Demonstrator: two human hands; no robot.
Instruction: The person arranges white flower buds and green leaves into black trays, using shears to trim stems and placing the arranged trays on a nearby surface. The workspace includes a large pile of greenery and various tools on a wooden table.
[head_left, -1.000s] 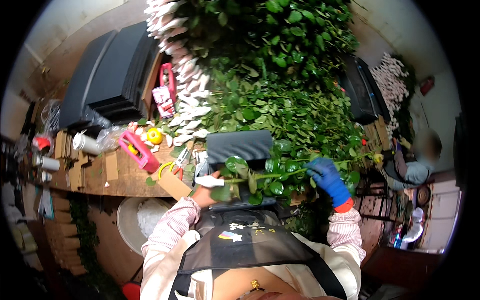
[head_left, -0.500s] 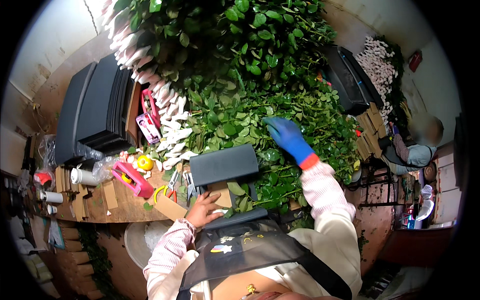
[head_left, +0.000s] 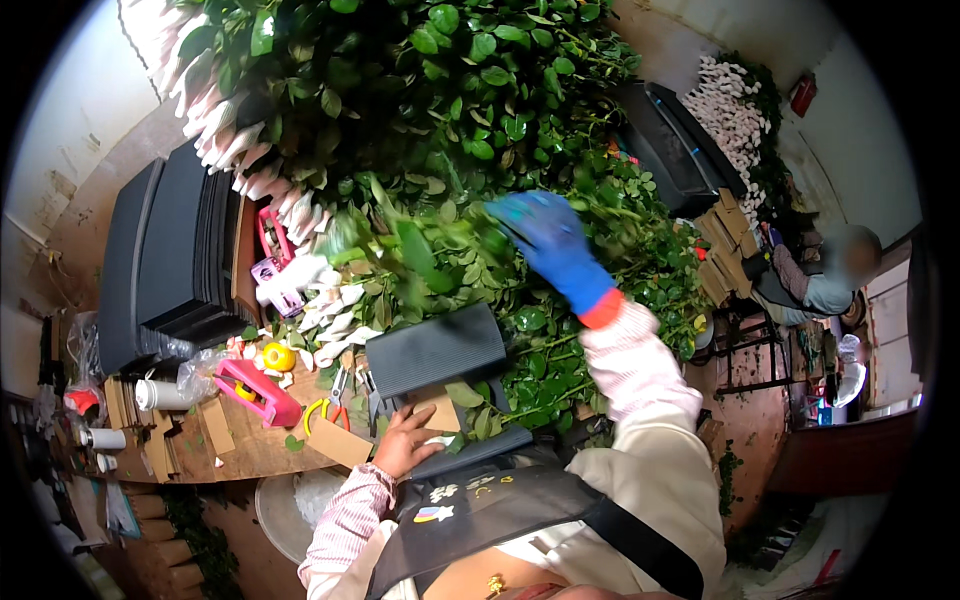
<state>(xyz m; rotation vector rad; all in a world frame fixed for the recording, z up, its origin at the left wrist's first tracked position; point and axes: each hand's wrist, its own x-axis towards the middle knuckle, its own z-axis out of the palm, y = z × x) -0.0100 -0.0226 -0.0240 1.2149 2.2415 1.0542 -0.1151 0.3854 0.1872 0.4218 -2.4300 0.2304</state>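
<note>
My bare left hand [head_left: 405, 442] lies with fingers apart on a brown cardboard piece [head_left: 436, 408], beside a white-sleeved bud whose leafy stem [head_left: 490, 420] runs right. Just beyond is a dark ridged board [head_left: 437, 345], tilted up. My right hand, in a blue glove [head_left: 548, 240], is over the heap of leafy rose stems [head_left: 540, 350]. Its fingers are closed round a rose stem, its leaves [head_left: 415, 255] smeared by motion. A blurred white-sleeved bud [head_left: 296, 282] is to the left. The fingertips are partly lost among leaves.
Pliers [head_left: 338, 390], a pink tape dispenser [head_left: 258, 393] and a yellow tape roll [head_left: 279, 356] lie on the wooden table [head_left: 270, 455]. Stacked dark boards [head_left: 190, 250] stand at left. Tall roses [head_left: 420, 90] rise at the back. Another person [head_left: 825, 280] is at far right.
My right hand has moved slightly left and away from me; a rose stem and leaves now blur beside it. My left hand stays by the cardboard. The whole view has shifted a little.
</note>
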